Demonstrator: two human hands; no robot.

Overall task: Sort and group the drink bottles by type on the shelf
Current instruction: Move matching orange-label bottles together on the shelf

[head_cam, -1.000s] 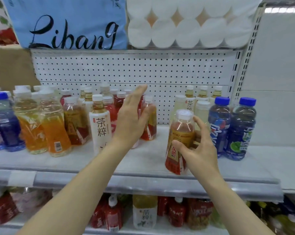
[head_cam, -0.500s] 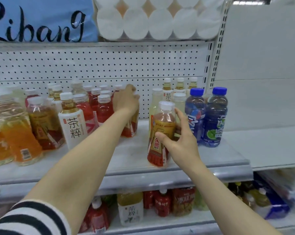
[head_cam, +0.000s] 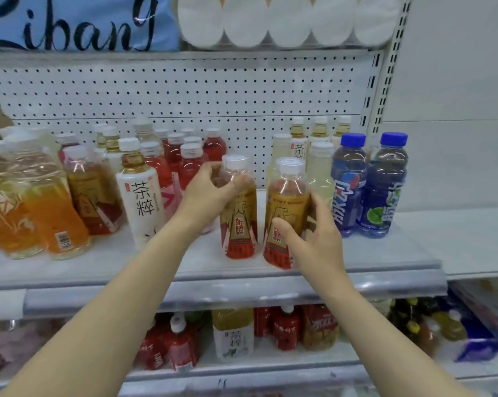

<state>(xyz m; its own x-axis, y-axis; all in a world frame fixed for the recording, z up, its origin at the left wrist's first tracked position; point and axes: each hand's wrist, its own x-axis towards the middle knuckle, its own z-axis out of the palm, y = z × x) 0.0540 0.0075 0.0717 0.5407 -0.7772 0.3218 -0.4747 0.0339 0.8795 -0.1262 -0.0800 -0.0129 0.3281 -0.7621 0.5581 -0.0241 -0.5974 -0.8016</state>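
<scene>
Am gripping one gold-red bottle (head_cam: 238,213) with left hand (head_cam: 210,190), fingers wrapped round shoulder; right hand (head_cam: 313,236) clasping twin (head_cam: 285,216). Both standing together mid-shelf (head_cam: 184,262). Blue pair (head_cam: 368,184) grouped; left cluster (head_cam: 98,181) remaining mixed.

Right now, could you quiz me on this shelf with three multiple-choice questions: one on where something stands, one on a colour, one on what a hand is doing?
1. Where do the two blue-capped bottles stand?
A. right end of the shelf
B. left end
C. shelf below

2. What colour are the caps on the two red-and-gold bottles at the front?
A. blue
B. white
C. green

3. What is the left hand doing?
A. hanging free
B. resting flat on the shelf
C. gripping a red-and-gold bottle

Answers: 1 A, they stand right of all the other bottles. 2 B, both caps are white. 3 C, its fingers wrap the bottle's neck, while the right hand holds the matching bottle.
</scene>
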